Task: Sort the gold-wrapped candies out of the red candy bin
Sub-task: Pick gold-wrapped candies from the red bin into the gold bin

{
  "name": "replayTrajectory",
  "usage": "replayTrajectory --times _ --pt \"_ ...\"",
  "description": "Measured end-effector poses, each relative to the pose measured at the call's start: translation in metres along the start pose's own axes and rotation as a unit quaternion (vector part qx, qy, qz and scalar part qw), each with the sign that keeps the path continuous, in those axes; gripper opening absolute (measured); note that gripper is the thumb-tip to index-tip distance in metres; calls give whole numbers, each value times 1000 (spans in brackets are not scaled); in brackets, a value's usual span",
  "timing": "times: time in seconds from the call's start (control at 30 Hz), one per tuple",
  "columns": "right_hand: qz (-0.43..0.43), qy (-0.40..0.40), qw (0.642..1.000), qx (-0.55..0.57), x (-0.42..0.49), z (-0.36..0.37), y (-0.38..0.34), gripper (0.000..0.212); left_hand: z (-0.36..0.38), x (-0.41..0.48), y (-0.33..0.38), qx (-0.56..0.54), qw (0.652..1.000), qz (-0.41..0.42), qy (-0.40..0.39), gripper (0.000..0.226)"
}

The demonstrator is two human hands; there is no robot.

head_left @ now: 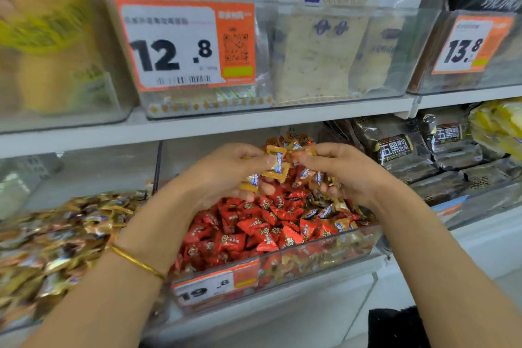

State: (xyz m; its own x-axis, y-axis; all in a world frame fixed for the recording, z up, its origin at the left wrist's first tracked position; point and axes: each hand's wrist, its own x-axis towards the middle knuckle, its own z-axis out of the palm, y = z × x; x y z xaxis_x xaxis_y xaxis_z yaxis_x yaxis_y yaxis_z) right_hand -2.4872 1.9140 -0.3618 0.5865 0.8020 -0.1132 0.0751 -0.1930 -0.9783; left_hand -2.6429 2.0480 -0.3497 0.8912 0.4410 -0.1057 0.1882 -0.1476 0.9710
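Head view. Holds both hands close together just above the red candy bin (282,258) on the lower shelf. Grips a bunch of gold-wrapped candies (278,162) in the curled left hand (223,172), gold bracelet (135,261) on that wrist. Pinches another gold wrapper with the curled right hand (350,172). Below, a heap of red candies (254,224), more gold ones mixed in toward the right. Just left of it, a blurred neighbouring bin (56,234) of gold candies.

red candies (262,232) with white print, gold-wrapped candies (278,168) blue-labelled, orange-and-white price tag (216,284)
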Motion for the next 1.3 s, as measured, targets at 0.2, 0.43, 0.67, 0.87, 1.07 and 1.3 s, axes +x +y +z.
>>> replayTrajectory --times 0.2,0.43,0.67,0.87,1.07,1.3 --pt "0 -179 982 53 -10 85 -35 25 -71 -76 -4 -15 997 -48 64 29" --pt "-89 -234 961 -116 -18 210 -64 11 -137 -134 -44 -23 969 -103 222 14" --pt "-86 -239 955 -156 -7 240 -65 50 -155 -131 -61 -127 942 -99 295 54" --pt "-87 -186 979 7 -5 199 -53 23 -128 -115 -50 -83 956 22 280 23" --pt "-98 -61 993 -27 -11 103 -41 22 -61 -78 -23 -51 978 130 154 22" --pt "-54 70 979 -183 -26 -20 -15 30 29 -6 -14 184 972 147 9 24"
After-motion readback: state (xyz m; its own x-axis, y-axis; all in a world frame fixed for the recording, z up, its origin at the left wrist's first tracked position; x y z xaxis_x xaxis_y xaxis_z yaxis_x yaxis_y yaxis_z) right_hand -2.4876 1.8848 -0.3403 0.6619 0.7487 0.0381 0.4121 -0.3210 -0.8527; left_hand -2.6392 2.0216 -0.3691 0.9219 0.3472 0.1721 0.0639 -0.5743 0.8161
